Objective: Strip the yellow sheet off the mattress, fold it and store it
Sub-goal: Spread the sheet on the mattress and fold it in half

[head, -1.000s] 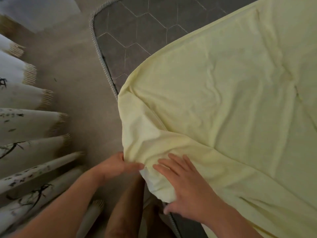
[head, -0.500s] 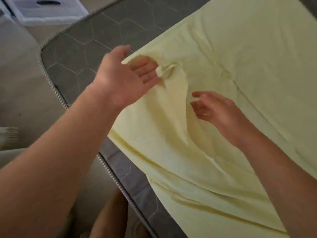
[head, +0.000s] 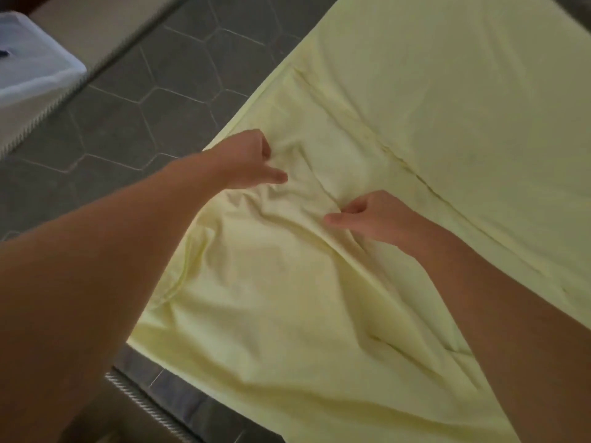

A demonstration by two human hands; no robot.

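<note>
**Sheet gathered on the mattress, both hands in its folds**

The sheet (head: pixel 399 129), pale yellow and creased, lies across the mattress (head: pixel 153 100), its near corner folded back so the grey hexagon-quilted top shows bare on the far-left side; the left hand (head: pixel 248 159) sits by the sheet's folded edge, fingers curled into a bunch of cloth; the right hand (head: pixel 372 217), just beside it and nearer the sheet's middle, pinches a ridge of cloth between thumb and curled fingers; a white bin (head: pixel 35 71) stands on the floor beyond the mattress's corded edge.
</note>
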